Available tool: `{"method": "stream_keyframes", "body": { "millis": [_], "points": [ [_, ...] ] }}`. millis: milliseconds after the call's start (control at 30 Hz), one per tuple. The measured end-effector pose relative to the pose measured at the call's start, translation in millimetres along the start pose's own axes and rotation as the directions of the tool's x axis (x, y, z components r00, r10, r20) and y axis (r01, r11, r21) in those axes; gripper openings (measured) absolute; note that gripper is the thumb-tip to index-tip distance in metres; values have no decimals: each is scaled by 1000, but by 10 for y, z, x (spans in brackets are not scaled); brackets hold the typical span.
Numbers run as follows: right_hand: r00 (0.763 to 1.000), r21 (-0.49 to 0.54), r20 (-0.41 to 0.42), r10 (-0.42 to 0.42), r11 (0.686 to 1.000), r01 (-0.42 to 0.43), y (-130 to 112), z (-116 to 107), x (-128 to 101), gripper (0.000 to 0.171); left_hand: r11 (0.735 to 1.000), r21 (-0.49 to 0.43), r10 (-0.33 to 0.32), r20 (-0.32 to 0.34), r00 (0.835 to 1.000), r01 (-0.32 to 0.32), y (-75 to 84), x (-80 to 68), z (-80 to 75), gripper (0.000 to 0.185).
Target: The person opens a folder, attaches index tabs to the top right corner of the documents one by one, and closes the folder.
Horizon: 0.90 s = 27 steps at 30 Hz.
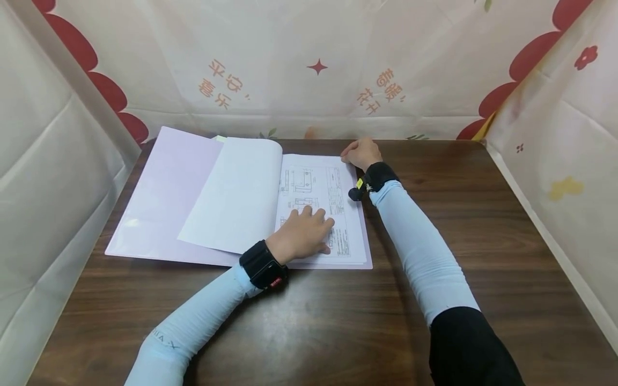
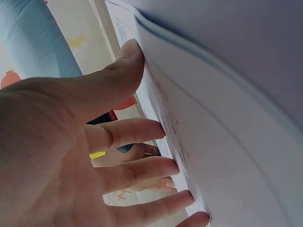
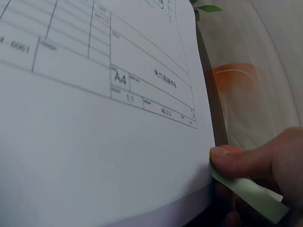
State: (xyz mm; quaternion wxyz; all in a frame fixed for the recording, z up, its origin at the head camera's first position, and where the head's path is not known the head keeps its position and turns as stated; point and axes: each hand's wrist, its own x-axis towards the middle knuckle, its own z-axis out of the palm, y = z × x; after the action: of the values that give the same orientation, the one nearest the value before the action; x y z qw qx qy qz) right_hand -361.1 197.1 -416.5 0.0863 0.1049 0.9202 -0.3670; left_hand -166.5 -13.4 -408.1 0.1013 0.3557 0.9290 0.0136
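Open folder (image 1: 164,203) lay mid-frame in the head view on the dark table (image 1: 338,321), its drawing sheet (image 1: 314,203) printed side up just right of the turned blank page (image 1: 236,193). Left hand (image 1: 301,233) rested flat on the sheet's lower part, fingers straight and spread, holding nothing. Right hand (image 1: 361,153) sat at the sheet's upper right corner, well above the left; in the right wrist view its thumb (image 3: 232,158) pinched the sheet's edge, a green slip (image 3: 251,191) showing just beneath.
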Motion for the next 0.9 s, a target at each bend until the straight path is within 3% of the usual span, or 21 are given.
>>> {"method": "stream_keyframes", "body": {
  "millis": [200, 400, 733, 900],
  "points": [
    [998, -139, 3, -62, 988, 62, -24, -13, 55, 21, 1000, -14, 0, 5, 1000, 0, 14, 1, -11, 63],
    [998, -214, -59, -37, 977, 24, -39, -25, 34, 30, 1000, 17, -4, 1, 1000, 4, 6, -2, -8, 64],
    [1000, -48, -15, 1, 999, -2, 14, -8, -50, 22, 1000, 16, 5, 11, 1000, -6, 1, -3, -14, 65],
    [999, -28, -49, -13, 1000, 11, -11, 15, -123, 19, 1000, 14, 4, 6, 1000, -4, -1, 7, -21, 65]
  ]
}}
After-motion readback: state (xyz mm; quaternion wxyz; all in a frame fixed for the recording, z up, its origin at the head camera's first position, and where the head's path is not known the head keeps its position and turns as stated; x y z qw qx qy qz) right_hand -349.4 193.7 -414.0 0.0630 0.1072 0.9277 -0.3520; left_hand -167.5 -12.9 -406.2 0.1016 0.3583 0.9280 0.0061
